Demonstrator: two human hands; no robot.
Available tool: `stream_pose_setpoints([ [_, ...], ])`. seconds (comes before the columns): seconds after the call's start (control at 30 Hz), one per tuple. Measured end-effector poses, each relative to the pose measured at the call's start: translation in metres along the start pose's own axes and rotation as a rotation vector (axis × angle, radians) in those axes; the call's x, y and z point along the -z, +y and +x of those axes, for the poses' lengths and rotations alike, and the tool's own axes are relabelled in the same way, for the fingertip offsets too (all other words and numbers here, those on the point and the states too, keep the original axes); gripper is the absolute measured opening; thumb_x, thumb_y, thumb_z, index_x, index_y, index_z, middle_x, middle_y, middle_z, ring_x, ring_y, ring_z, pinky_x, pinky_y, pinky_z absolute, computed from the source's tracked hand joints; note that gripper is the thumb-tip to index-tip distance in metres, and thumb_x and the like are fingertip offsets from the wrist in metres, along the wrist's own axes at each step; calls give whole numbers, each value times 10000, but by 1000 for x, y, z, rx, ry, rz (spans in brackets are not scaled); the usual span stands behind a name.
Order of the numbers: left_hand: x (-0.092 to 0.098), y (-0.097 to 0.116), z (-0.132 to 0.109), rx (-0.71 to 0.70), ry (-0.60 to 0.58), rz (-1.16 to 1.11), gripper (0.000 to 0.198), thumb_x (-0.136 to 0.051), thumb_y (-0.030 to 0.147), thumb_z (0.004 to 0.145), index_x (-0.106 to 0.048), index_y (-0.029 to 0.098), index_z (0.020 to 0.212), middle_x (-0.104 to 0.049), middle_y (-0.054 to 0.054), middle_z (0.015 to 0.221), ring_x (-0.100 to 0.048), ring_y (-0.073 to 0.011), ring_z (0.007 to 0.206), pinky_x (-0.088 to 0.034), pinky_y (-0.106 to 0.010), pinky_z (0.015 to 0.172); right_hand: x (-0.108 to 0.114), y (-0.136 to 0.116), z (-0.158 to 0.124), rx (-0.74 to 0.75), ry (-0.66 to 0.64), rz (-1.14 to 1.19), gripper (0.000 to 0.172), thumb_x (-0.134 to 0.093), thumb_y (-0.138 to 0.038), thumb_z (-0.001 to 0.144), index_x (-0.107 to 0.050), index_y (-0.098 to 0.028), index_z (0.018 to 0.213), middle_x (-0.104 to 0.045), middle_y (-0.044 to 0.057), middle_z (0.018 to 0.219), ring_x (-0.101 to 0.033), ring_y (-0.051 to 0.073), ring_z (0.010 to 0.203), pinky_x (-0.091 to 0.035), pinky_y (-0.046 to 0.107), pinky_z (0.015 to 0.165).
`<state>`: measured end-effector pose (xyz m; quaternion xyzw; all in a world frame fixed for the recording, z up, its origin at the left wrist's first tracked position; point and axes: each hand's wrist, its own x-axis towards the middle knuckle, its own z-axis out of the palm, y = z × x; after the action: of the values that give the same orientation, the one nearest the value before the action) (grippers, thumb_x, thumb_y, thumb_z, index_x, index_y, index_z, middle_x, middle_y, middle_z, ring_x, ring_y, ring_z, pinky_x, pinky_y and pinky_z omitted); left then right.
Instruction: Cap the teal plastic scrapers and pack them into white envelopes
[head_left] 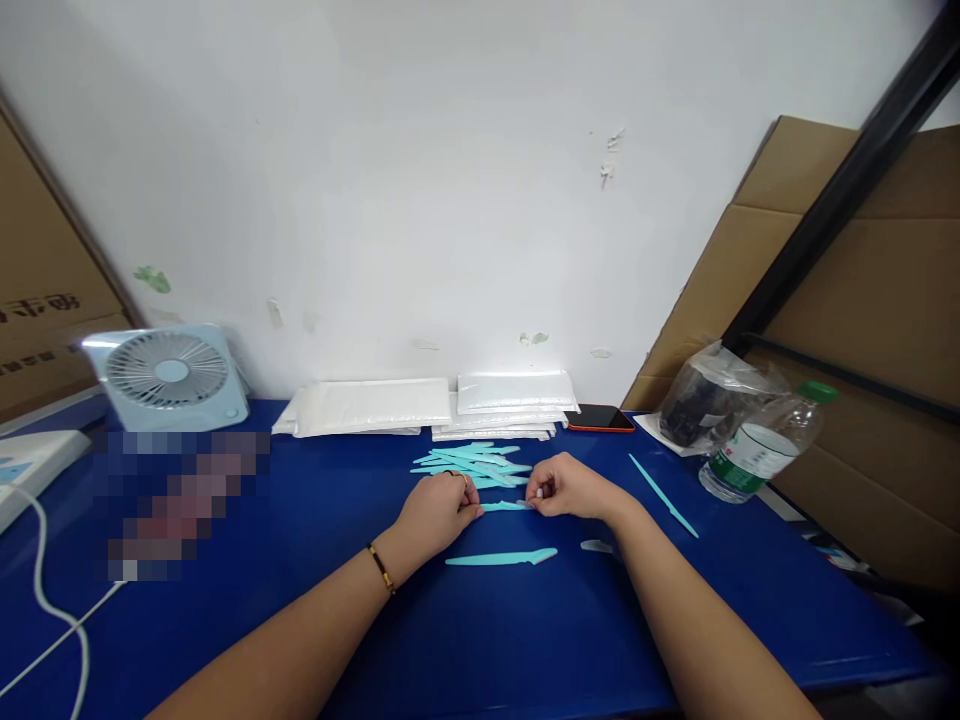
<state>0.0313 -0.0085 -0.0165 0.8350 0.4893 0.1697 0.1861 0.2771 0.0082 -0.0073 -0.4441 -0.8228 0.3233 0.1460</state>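
On the near part of the blue table [420,640], a turquoise eyebrow razor [501,557] is laid flat, its handle pointed left and its blade end right. Just beyond that end, a loose translucent blade cover [596,546] is seen, set near the right forearm.

Farther in, the held razor [504,506] is kept level between the two hands, just in front of the pile. Its handle end is pinched between the thumb and fingers of the left hand [439,510]; its blade end is gripped by the closed fingertips of the right hand [566,487], where a translucent piece is glimpsed. The blade cover appears to be being handled at this step; whether it is being fitted or removed cannot be told. A steady hold on the handle and a straight, careful motion along the blade are called for.

The held razor is slim and turquoise, with both ends partly hidden by fingers. Behind it, similar razors are heaped in a loose, crisscrossed pile [472,462]. Against the wall, white padded mailers [375,405] are stacked.
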Motion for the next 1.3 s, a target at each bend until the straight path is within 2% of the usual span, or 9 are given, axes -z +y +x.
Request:
stream_pose_setpoints([
  [0.2,-7,-1,8,-23,29,25,121,-566,319,785,-632,218,790,-644,2,780,-565,-159,752,-379,-261,666,-7,-10,9,56,52,-36,138,-556,-166,691,-683,-162,746,-635,13,726,-549,109,620,-399,188,553],
  [0.33,-2,6,2,-44,124,44,230,-608,354,755,-624,209,933,-620,-47,968,-538,-214,938,-385,-301,790,12,-12,-6,-8,103,-99,157,-622,-260,691,-688,-174,805,-630,23,750,-557,123,637,-415,205,570],
  [0.43,3,16,-11,-139,-10,-69,338,-640,450,704,-619,233,961,-607,-33,984,-550,-202,886,-405,-279,725,28,-6,-29,-100,-14,-131,254,-743,-289,546,-691,-196,777,-626,10,764,-550,126,625,-405,199,528],
  [0.53,2,23,-20,-196,-169,-84,241,-657,374,691,-639,242,892,-622,-9,909,-560,-180,817,-393,-255,661,30,3,-43,-290,-179,-141,267,-766,-211,448,-686,-198,702,-621,-15,636,-537,119,516,-367,197,442],
  [0.63,-1,23,-19,-152,-164,-36,60,-577,242,741,-628,220,764,-629,-13,834,-557,-169,774,-373,-251,635,24,7,-44,-361,-217,-144,135,-706,-173,502,-665,-185,631,-606,-17,533,-536,123,475,-353,200,419],
  [0.7,-2,19,-16,-102,-114,-50,76,-526,223,767,-598,207,749,-623,-22,814,-552,-167,746,-370,-254,625,21,6,-40,-329,-191,-123,82,-674,-177,545,-650,-179,623,-602,-15,517,-539,121,476,-356,199,420],
  [0.83,1,7,-9,-24,-32,-326,80,-426,224,822,-502,197,824,-583,-4,732,-542,-142,670,-390,-250,620,19,0,-27,-199,-17,164,109,-635,-245,655,-613,-161,722,-616,-3,578,-569,119,509,-415,210,465],
  [1.03,2,0,-1,47,3,-746,37,-413,207,812,-410,185,841,-545,18,734,-501,-86,594,-396,-221,602,4,-16,-2,12,645,721,313,-684,-370,705,-567,-157,901,-614,26,688,-600,136,600,-483,249,540],
  [1.3,-1,0,1,89,-5,-775,103,-463,275,804,-429,179,821,-524,31,677,-443,-77,553,-366,-208,556,-9,-31,6,80,742,793,255,-691,-367,710,-548,-186,820,-587,7,684,-606,149,626,-497,279,594],
])
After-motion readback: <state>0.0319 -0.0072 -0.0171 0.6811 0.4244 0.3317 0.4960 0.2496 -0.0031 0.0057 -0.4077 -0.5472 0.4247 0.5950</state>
